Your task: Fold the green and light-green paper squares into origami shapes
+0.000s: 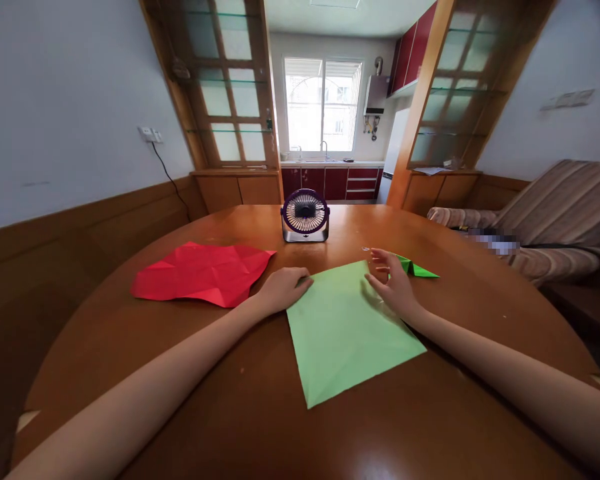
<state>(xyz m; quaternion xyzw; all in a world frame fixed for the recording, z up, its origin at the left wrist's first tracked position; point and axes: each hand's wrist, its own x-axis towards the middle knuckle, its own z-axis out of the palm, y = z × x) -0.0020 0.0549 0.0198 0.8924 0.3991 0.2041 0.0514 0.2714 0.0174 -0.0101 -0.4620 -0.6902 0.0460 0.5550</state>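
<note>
A light green paper sheet [347,327] lies flat mid-table [230,413], bare wood before it. The left hand [283,289], loosely curled, presses its left corner; the right hand [394,283], fingers spread, rests on its far-right edge, grasping nothing, beside 1 folded green piece [419,269].

My left hand [283,288] covered the near-left corner of the green sheet [347,327], fingers curled so I couldn't see their tips. My right hand [393,283] hid part of the folded green piece [417,269] just beyond it. Further right, something on the sofa [555,213] was blurred out. Both forearms ran off the bottom edge.
</note>
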